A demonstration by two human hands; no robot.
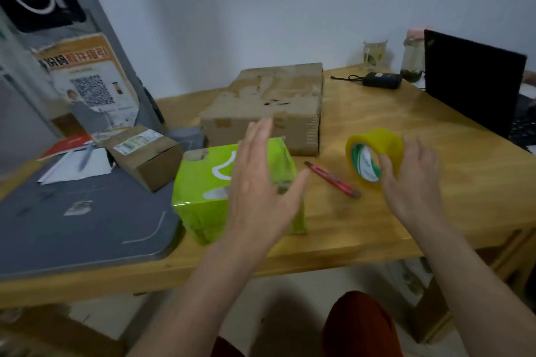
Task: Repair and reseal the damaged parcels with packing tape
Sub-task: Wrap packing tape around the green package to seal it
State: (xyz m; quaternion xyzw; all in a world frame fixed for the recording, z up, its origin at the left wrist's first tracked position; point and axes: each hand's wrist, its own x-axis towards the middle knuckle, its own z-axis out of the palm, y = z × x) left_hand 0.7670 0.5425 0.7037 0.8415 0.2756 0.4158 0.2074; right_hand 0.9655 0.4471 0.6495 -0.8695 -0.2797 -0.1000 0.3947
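The right hand (412, 182) grasps the tape roll (374, 153), fingers (387, 166) hooked into its core, likely readying a strip. The left hand (258, 182) hovers flat with fingers released over the green parcel (203, 191) on the near bench (435, 211). A red knife (333, 180) lies between them; two brown boxes (266, 104) sit beyond and to the left

dim, soft indoor light, motion blur throughout, wide-angle bending at the edges, faint shadows under the hands
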